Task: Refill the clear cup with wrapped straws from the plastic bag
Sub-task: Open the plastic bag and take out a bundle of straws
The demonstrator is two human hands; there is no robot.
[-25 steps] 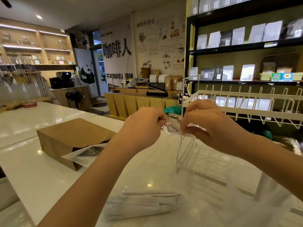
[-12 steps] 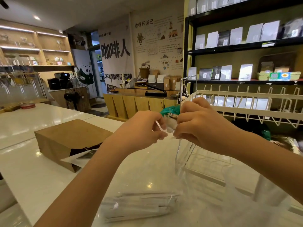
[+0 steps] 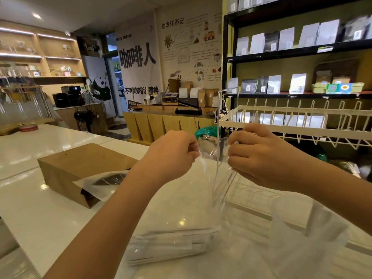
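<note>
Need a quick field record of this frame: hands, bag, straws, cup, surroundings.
left hand: pinching the left side of the bag's top
right hand: pinching the right side of the bag's top
plastic bag: clear, held up above the counter, top pulled apart between the hands
wrapped straws: white bundle lying at the bag's bottom end, on the counter
clear cup: not identifiable in view
counter: white, glossy
paper bag: brown, lying on its side, left of the hands
wire rack: white, to the right

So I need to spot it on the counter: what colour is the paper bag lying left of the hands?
Plain kraft brown paper bag, clearest in the head view.
</note>
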